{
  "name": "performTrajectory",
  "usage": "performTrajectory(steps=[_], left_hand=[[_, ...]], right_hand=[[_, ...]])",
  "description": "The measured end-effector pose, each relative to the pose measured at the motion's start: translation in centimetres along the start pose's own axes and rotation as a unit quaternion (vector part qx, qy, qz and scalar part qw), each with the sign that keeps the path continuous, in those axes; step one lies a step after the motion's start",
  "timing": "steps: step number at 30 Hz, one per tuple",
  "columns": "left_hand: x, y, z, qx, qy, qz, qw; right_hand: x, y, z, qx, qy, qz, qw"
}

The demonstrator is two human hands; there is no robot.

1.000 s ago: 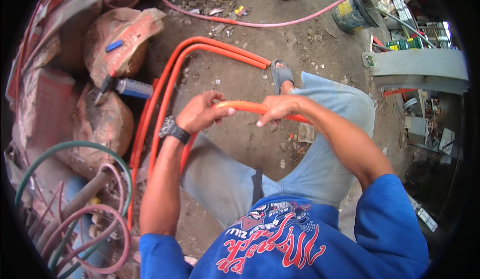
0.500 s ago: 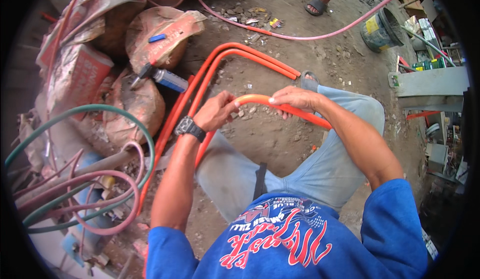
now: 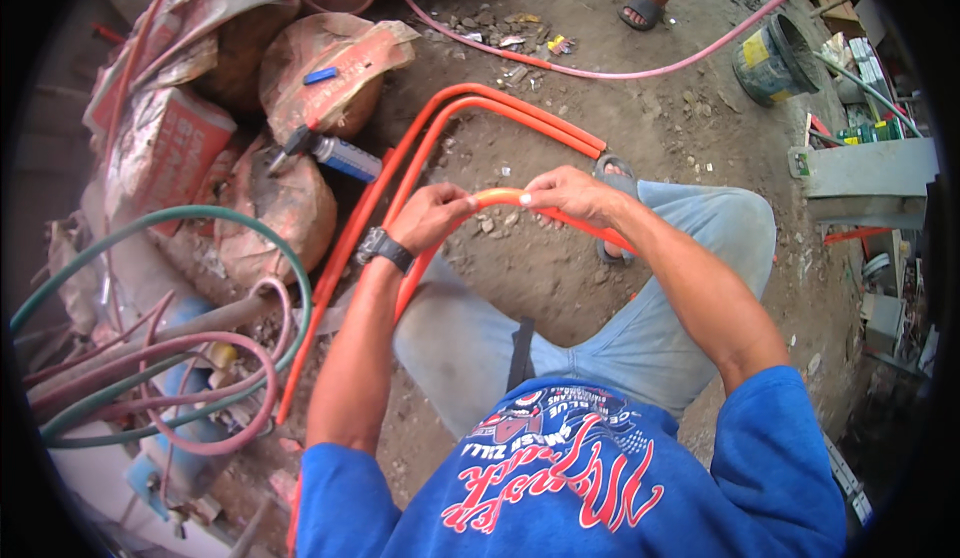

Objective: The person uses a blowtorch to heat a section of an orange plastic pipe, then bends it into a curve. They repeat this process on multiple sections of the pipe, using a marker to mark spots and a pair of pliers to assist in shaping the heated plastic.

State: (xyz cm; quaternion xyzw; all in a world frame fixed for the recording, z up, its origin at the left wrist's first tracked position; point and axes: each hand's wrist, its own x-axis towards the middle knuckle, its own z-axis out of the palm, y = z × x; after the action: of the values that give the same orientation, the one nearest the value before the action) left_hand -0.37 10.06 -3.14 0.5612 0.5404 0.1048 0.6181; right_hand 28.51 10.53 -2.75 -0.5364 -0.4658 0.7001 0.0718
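Observation:
I grip a curved orange pipe [image 3: 497, 196] at its bend, with my left hand [image 3: 430, 216] on the left of the curve and my right hand [image 3: 562, 194] on the right, thumb pressed on its top. The pipe runs down past my left wrist, which wears a dark watch, and out to the right beneath my right hand over my bent legs. Just beyond lie two other bent orange pipes [image 3: 470, 92] on the dirt ground. A spray can [image 3: 345, 158] and a small blue object [image 3: 320, 75] rest on torn sacks [image 3: 285, 193] at left.
Coiled green [image 3: 150, 216] and pink hoses lie at left. A pink hose [image 3: 690, 63] crosses the ground ahead. Another person's foot in a sandal [image 3: 640, 10] is at the top. A dirty bucket [image 3: 775, 58], metal pieces [image 3: 860, 166] and clutter fill the right side.
Both hands have drawn somewhat closer together on the pipe's bend, and the bent section sits higher in view. The other person's foot and leg have shifted right as the whole view moved.

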Motion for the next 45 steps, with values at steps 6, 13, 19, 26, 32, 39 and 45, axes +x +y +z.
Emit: performTrajectory(steps=[6,13,19,26,32,39,45], left_hand=[[0.6,1.2,0.6,0.019,-0.007,-0.002,1.000],[2.4,0.9,0.2,0.011,-0.053,0.004,0.999],[2.9,0.4,0.6,-0.008,-0.064,0.022,0.998],[2.2,1.1,1.2,0.006,-0.040,0.003,0.999],[2.5,0.4,1.8,-0.010,-0.033,0.005,0.999],[2.9,-0.5,2.1,-0.031,-0.044,0.003,0.999],[3.5,0.0,1.1,-0.016,-0.101,-0.018,0.995]], right_hand=[[0.5,-0.5,0.1,-0.056,0.017,-0.035,0.998],[2.8,-0.4,0.8,-0.097,0.015,-0.055,0.994],[3.1,-0.2,1.3,-0.082,0.011,-0.065,0.994],[1.6,-0.8,2.4,-0.074,0.053,-0.058,0.994],[1.5,0.1,2.7,-0.063,0.069,-0.062,0.994],[2.0,0.6,2.7,-0.041,0.065,-0.012,0.997],[1.6,-0.2,0.6,0.030,-0.052,0.063,0.996]])
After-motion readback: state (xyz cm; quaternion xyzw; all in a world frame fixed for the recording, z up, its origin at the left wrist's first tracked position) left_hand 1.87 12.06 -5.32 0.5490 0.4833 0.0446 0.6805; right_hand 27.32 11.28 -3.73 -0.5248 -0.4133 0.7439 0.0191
